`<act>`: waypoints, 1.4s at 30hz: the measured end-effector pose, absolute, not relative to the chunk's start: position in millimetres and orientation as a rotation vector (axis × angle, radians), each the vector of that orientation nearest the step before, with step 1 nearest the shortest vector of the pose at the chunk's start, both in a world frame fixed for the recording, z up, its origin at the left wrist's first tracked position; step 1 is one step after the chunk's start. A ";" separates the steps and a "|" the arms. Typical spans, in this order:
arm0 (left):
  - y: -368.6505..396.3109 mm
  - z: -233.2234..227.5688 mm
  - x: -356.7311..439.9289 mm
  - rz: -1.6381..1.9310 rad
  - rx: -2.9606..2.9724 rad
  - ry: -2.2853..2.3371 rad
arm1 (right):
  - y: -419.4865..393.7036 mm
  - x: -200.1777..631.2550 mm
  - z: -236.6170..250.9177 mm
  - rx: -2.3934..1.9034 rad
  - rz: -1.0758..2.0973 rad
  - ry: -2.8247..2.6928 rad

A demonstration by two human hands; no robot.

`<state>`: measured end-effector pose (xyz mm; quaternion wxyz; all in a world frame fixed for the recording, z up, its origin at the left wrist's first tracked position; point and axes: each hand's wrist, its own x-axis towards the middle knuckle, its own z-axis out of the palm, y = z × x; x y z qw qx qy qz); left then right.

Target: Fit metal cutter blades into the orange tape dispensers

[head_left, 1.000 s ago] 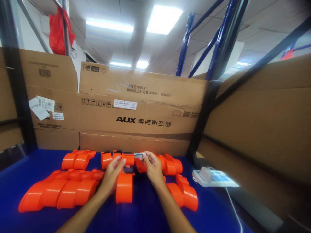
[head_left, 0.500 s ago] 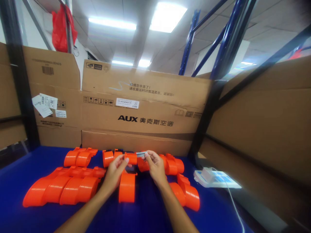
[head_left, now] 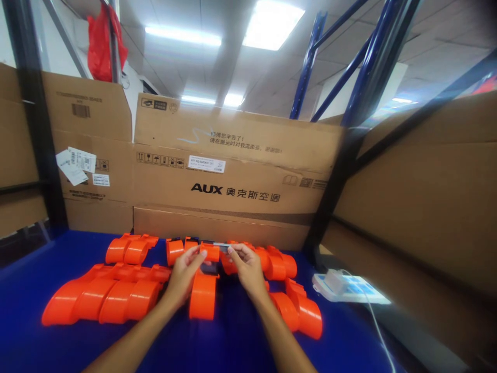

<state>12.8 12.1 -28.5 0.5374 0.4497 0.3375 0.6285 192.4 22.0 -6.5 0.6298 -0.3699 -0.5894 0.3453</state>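
Between the fingers and thumb of my left hand (head_left: 186, 272) is a small orange plastic ring (head_left: 210, 252), raised above the blue table. My right hand (head_left: 245, 267) pinches a thin grey strip (head_left: 222, 246), whose left end meets or overlaps the ring's right side; I cannot tell if it is inside. A larger orange plastic ring (head_left: 203, 296) stands on the table just below and between my hands. Behind them, a dark object (head_left: 209, 268) is mostly hidden by my fingers and the rings.
Rows of orange rings (head_left: 112, 295) lie on the left of the blue table (head_left: 163, 347), with more orange rings (head_left: 305, 313) on the right. A cardboard wall (head_left: 233, 176) closes the back. At right, a white power strip (head_left: 351, 287) carries a plug and cable (head_left: 375, 321).
The grey strip has come closer to the orange ring and tilts a little differently, less of it showing. The whole view has shifted slightly; both hands keep their hold.
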 end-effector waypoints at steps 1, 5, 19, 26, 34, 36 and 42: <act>14.2 -30.0 12.1 1.519 1.050 0.823 | 22.0 194.1 -5.5 -0.857 0.779 -1.348; 19.1 -33.7 10.4 1.573 1.011 0.868 | 19.5 201.0 -0.4 -0.917 0.724 -1.389; 4.4 -29.3 11.9 1.449 1.292 0.863 | 13.7 206.2 3.8 -0.857 0.611 -1.663; -1.0 -25.7 12.2 1.395 1.350 0.904 | 7.0 205.7 9.6 -0.796 0.626 -1.789; -0.2 -27.4 13.7 1.347 1.346 0.880 | 0.9 222.8 22.8 -1.065 0.453 -1.853; -1.0 -28.0 14.7 1.380 1.312 0.895 | 0.5 229.9 22.4 -1.299 0.236 -1.870; -4.3 -24.3 14.3 1.445 1.238 0.858 | -2.5 243.1 15.2 -1.821 -0.045 -2.057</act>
